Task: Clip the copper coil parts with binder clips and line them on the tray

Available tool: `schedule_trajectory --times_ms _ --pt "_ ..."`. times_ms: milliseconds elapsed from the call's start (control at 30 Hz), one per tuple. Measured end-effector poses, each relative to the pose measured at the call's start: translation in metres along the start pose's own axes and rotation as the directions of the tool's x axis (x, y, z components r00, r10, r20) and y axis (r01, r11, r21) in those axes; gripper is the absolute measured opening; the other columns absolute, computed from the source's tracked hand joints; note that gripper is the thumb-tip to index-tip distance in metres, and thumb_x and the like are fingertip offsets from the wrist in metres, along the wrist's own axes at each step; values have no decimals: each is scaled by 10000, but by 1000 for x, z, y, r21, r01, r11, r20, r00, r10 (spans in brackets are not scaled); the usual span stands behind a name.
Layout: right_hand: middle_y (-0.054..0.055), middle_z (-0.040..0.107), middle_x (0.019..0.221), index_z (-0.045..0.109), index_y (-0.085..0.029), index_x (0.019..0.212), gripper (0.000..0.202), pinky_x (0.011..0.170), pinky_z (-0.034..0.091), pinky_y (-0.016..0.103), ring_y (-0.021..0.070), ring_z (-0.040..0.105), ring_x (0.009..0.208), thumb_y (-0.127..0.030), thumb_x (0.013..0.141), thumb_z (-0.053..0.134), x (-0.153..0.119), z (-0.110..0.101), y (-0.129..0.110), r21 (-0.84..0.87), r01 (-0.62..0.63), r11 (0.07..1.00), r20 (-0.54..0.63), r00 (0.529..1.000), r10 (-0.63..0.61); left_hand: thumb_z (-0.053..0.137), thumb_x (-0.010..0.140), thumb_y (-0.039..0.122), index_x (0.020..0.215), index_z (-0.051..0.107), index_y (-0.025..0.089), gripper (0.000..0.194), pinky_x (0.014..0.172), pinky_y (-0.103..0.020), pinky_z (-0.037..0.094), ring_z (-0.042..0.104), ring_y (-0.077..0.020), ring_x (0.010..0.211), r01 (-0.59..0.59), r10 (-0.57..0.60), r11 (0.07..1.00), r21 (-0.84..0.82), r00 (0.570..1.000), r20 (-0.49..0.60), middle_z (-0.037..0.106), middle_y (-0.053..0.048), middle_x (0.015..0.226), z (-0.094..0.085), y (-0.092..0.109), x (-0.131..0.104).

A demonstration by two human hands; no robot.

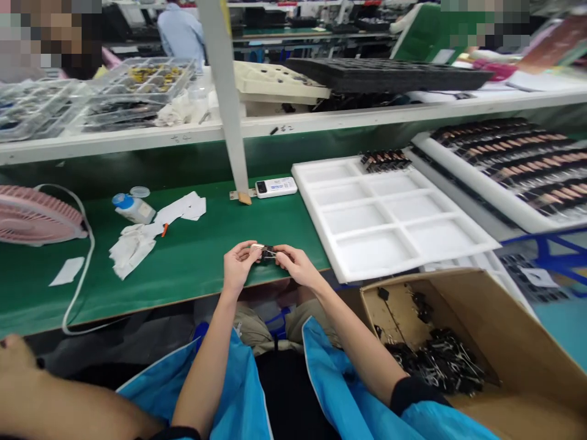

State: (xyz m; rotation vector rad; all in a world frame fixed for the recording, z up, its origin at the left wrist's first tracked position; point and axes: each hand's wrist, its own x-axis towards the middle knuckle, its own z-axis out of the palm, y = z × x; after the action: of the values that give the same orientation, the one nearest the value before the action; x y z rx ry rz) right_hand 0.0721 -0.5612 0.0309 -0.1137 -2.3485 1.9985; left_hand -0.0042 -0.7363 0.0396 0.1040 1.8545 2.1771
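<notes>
Blue garment (241, 385), left hand (237, 267) and right hand (297, 266) gripping black part (266, 253), handwritten "2" (291, 128) on white shelf (339, 118)

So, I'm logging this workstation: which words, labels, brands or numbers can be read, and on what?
"2": handwritten on the white shelf edge, right of the post; the mark before it is unclear.
Perhaps "4": ending a similar handwritten mark left of the post, too faint to be sure.
White device: blue print, too small to read.
</notes>
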Motion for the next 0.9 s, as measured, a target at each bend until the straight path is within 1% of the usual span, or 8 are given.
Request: schedule_trajectory --times_ms 167,333,433,467,533,633,733,900 --pt "78 731 1120 522 -169 1475 628 722 525 255 154 668 835 -423 923 678 -45 -9 -28 40 -67 997 117 991 62 917 642 423 1039 758 145 510 772 -249 568 703 -153 822 -81 84 996 44 994 -72 776 -56 939 -2 1 4" --pt "63 774 1038 739 -189 1218 473 774 561 238 176 725 878 -452 831 808 -141 -86 -27 143 -190 971 458 882 106 898 624 466 981 776 293 415 742 -382 624 648 -167 763 -179 185 982 60 975 -123 730 68 837 8 2 18" --pt "85 776 935 787 -153 994 386 760 569 283 200 720 845 -518 878 737 -209 -157 8 137 -384 913 193 914 356 877 656 446 951 776 390 317 728 -477 651 623 -165 738 -193 202 974 114 977 -70 690 125 778 10 8 17" --pt "96 773 942 780 -143 987 392 763 563 286 198 712 841 -518 918 686 -228 -181 26 101 -494 864 -12 868 497 867 671 438 956 773 419 301 739 -489 656 620 -160 747 -185 193 974 131 980 -52 683 138 773 10 10 16" --pt "131 763 1026 754 -118 1080 393 790 539 270 186 694 871 -447 1013 550 -258 -226 65 48 -735 676 -485 575 659 850 682 402 951 766 462 287 739 -472 659 614 -145 755 -168 177 973 160 983 -43 676 158 763 10 13 14" --pt "246 697 1197 682 -11 1230 369 871 497 301 233 662 1006 -241 1025 478 -282 -276 125 70 -900 429 -724 250 643 817 668 329 914 764 495 302 616 -395 625 589 -133 684 -162 180 965 206 981 -71 671 170 725 13 18 12" --pt "266 654 1262 684 1 1248 357 941 459 305 264 629 1102 -147 944 570 -286 -302 175 54 -949 311 -731 174 659 779 681 291 914 755 530 335 496 -313 521 574 -136 641 -184 200 950 254 979 -40 674 175 716 21 22 7" --pt "255 495 1467 610 -106 1418 501 1000 441 302 270 594 1211 -225 931 622 -268 -317 230 -24 -975 220 -747 164 645 823 685 274 831 759 501 278 439 -288 440 578 -144 596 -110 136 959 260 987 -85 662 155 688 33 26 3"
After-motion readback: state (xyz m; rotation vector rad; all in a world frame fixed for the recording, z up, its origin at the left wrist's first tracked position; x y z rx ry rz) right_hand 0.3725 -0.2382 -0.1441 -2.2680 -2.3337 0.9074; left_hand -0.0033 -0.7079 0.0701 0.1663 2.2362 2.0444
